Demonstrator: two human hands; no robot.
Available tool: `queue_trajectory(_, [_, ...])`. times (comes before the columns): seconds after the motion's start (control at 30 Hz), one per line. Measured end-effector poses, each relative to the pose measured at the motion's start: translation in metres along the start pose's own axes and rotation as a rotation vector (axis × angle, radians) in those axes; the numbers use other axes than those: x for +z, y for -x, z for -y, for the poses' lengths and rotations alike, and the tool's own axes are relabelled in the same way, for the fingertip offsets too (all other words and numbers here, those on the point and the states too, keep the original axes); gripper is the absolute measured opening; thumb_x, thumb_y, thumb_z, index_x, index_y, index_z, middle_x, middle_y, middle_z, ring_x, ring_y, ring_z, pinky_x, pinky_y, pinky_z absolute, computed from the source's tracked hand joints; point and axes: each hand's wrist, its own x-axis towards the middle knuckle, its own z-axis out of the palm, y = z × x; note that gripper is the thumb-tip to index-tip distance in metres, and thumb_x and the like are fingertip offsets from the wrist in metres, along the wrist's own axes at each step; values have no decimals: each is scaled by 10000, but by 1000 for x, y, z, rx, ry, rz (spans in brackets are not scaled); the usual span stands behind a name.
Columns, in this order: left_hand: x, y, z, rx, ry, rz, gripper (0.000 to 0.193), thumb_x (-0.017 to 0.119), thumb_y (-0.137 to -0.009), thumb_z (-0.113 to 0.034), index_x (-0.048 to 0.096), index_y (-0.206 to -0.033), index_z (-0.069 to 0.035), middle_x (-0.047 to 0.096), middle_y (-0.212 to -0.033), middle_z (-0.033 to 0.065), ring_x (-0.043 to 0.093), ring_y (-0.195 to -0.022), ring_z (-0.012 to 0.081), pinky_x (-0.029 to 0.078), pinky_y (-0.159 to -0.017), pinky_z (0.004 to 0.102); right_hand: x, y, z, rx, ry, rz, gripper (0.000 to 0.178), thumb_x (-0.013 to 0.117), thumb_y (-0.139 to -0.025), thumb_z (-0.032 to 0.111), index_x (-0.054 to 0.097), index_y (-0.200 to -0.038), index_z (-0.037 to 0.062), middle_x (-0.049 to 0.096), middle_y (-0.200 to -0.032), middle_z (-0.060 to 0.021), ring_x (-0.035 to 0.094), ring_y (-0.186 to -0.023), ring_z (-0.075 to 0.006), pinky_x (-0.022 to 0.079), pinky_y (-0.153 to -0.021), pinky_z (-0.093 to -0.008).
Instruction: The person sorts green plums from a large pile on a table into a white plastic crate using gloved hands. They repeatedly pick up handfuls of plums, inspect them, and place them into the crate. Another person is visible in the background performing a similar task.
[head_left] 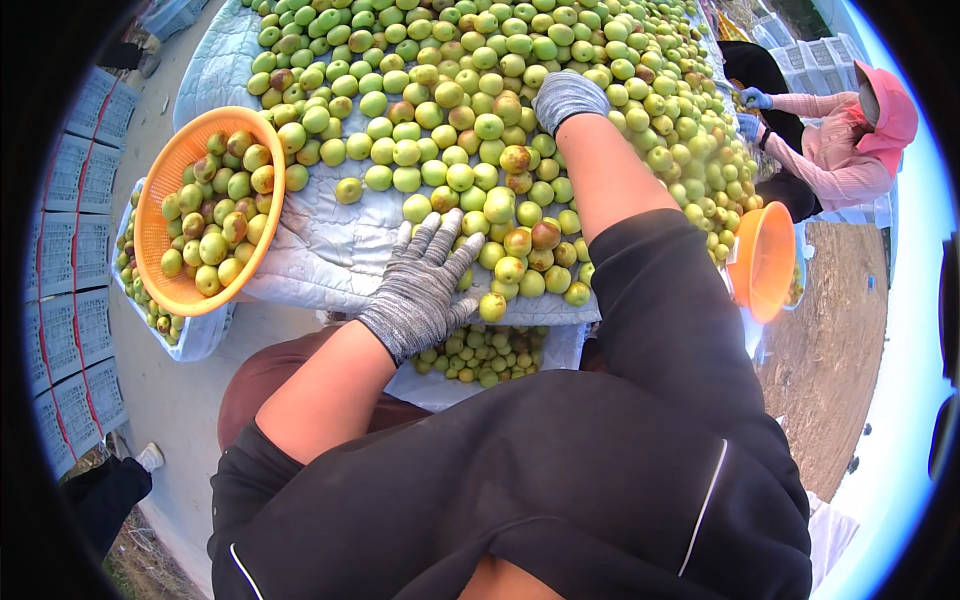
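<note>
Over the pale quilt (330,240), holds the left hand (420,275) spread beside near green fruit (498,206) heaped there; farther, to the right, rests the right hand (570,98) curled amid fruit, cannot tell whether pinching any. Shows more in an orange basket (150,235) at left, a second basket (768,260) at right.

Your right hand (572,98) hides its own fingertips, so you cannot tell its grip. The green jujubes (489,126) run past the top edge; your torso (520,470) partly covers the lower jujubes (485,350); the dark rim crops another person's leg (108,500).
</note>
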Motion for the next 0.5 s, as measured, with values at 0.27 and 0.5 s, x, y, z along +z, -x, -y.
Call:
queue_trajectory(0.27, [-7,-2,5,21,33,49,804,666,-907,-566,439,-1551,-141,288,-1652,202,240,-1536,411,166,-1265,547,-4,36,-61,-121,-533,-238,311,677,-953,367,753,-1036,77,760,-1020,-141,722,-989,-299,557,-922,-413])
queue_trajectory(0.5, [-13,2,11,37,194,-49,679,771,-865,-355,556,-1443,-71,380,-1600,206,281,-1520,409,207,-1263,517,-4,196,-200,73,-1273,-135,199,777,-905,256,740,-943,64,679,-808,-2,608,-726,-96,516,-699,-271])
